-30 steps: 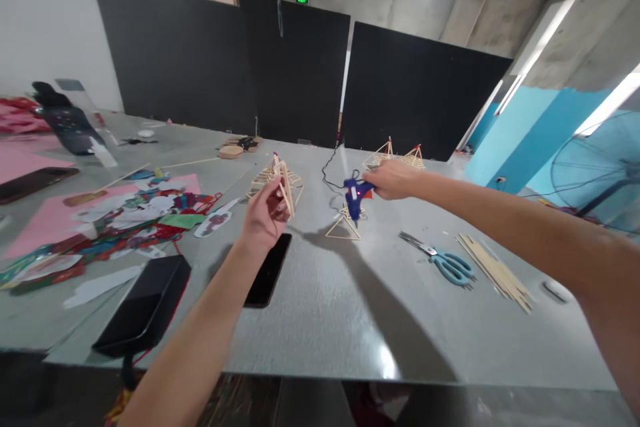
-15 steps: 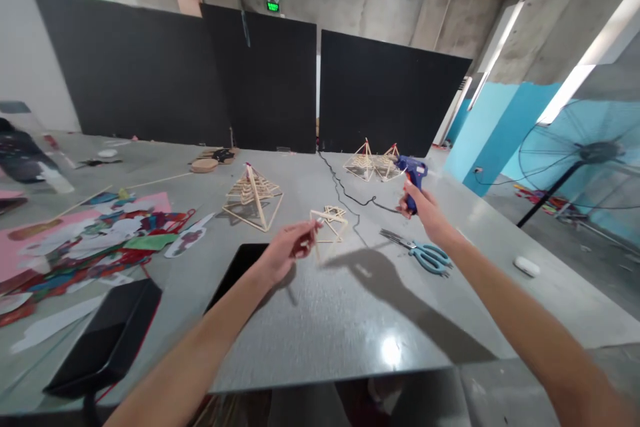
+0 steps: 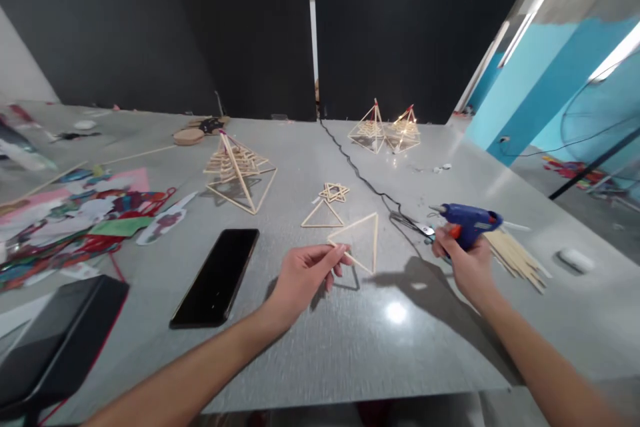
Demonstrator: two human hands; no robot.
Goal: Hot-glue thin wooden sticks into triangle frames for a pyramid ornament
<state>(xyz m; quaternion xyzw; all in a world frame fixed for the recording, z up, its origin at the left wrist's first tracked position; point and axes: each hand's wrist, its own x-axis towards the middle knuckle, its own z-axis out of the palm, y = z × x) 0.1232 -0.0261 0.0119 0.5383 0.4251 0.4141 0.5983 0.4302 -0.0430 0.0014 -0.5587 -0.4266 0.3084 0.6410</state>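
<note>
My left hand (image 3: 304, 273) pinches one corner of a thin wooden stick triangle (image 3: 371, 240) and holds it just above the grey table (image 3: 320, 347). My right hand (image 3: 463, 263) grips a blue glue gun (image 3: 467, 220) with its nozzle pointing left, a little to the right of the triangle. Another flat stick triangle (image 3: 323, 215) and a small stick star (image 3: 334, 192) lie on the table beyond my left hand.
A black phone (image 3: 217, 275) lies left of my left hand. A stick pyramid (image 3: 235, 170) stands at mid left; two more pyramids (image 3: 385, 130) stand at the back. Loose sticks (image 3: 515, 255) lie right of the gun, coloured paper cutouts (image 3: 100, 213) and a dark box (image 3: 55, 340) at left. The gun's black cord (image 3: 360, 177) runs back.
My left hand has picked up a stick triangle and brought it nearer. My right hand has lowered the glue gun from upright to level, close beside the triangle. The view has tipped downward.
</note>
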